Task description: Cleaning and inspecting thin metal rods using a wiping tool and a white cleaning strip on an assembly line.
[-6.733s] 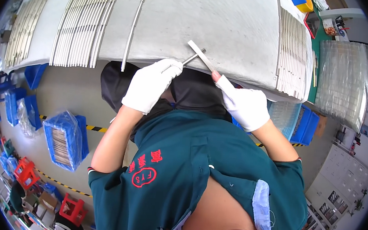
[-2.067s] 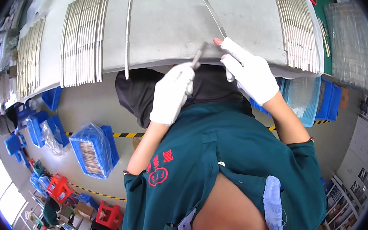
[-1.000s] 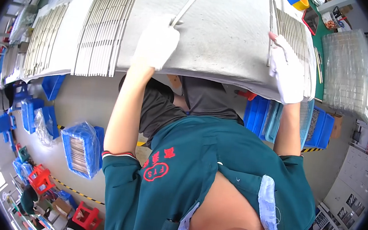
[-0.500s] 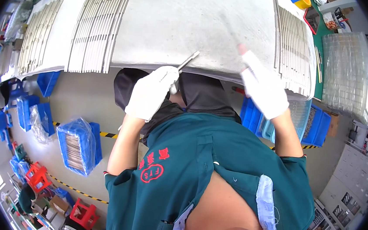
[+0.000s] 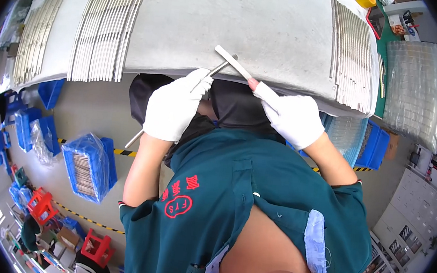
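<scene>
Closed around a slim metal rod (image 5: 219,69), my left hand (image 5: 171,109) in a white glove is just off the table's near edge. The rod's tip points up and right over the table, and a thin length shows beyond my wrist at lower left. My right hand (image 5: 298,120), also gloved but with a bare fingertip showing, pinches a flat, narrow, pale strip (image 5: 230,59). That strip crosses over the rod close to its tip; whether they touch, I cannot tell. Its material is unclear.
Rows of metal rods lie on the grey-white covered table (image 5: 187,19): a left row (image 5: 108,28), a far-left row (image 5: 40,37) and a right row (image 5: 352,60). A plastic-wrapped stack (image 5: 414,91) sits at right. Blue crates (image 5: 88,169) stand on the floor.
My right hand has come left and slightly down, bringing the pale strip from a blurred upright position to across the rod. The left hand is slightly left, and the rod's rear end now shows.
</scene>
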The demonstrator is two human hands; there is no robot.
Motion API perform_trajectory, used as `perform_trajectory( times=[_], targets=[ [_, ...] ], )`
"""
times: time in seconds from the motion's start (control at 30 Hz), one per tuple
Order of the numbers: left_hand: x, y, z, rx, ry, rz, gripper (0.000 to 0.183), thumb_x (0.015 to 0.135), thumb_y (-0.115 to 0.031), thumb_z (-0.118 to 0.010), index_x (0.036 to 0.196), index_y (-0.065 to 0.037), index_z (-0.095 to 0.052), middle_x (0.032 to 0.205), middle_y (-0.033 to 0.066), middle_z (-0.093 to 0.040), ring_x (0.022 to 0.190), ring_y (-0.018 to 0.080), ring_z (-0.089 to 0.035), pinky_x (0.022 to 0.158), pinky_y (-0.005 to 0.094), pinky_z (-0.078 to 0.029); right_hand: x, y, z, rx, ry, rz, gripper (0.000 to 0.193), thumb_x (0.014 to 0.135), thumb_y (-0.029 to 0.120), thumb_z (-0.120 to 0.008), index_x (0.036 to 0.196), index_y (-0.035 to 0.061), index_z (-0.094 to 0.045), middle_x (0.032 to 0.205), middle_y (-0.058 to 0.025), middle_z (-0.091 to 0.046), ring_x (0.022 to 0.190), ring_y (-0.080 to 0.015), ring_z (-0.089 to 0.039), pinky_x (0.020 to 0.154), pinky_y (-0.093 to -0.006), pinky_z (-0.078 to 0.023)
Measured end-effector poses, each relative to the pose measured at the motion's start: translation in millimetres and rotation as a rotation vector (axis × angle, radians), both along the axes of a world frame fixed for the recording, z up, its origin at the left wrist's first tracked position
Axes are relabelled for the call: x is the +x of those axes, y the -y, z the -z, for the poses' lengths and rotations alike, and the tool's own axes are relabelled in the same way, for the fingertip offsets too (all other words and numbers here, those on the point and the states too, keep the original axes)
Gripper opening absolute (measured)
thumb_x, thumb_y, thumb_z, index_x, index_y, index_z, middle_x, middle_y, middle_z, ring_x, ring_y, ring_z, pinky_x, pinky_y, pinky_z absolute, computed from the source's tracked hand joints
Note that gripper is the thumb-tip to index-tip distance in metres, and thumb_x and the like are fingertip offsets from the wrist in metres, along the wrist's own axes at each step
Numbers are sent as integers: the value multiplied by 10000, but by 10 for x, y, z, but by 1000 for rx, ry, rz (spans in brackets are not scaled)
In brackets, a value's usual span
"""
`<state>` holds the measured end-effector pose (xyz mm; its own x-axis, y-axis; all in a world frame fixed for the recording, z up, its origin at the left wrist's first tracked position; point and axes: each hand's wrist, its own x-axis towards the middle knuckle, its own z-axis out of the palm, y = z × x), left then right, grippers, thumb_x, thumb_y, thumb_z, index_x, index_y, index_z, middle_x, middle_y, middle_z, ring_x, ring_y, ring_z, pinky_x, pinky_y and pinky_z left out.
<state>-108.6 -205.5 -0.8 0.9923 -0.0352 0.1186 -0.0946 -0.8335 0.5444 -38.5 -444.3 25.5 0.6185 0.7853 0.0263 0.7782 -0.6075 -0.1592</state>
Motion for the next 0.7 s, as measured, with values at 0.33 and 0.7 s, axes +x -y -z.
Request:
perform_trajectory(
  times=[0.33,0.7],
  targets=[
    [-10,-4,22,152,76,58,245,883,-200,-553,1085,-89,-634,1033,58,-657,886,191,-635,755,269,-501,-5,-14,-59,-38,-13,25,496,859,166,-538,1341,249,-449,437,-30,-433,357,-192,-472,360,-328,-376],
    [-12,46,-4,6,26,-23,242,885,-212,-558,1080,-93,-638,994,63,-666,856,200,-641,746,267,-500,14,-27,15,41,28,50,482,825,103,-577,1294,192,-513,482,-37,-466,369,-189,-481,368,-316,-394]
  ],
)
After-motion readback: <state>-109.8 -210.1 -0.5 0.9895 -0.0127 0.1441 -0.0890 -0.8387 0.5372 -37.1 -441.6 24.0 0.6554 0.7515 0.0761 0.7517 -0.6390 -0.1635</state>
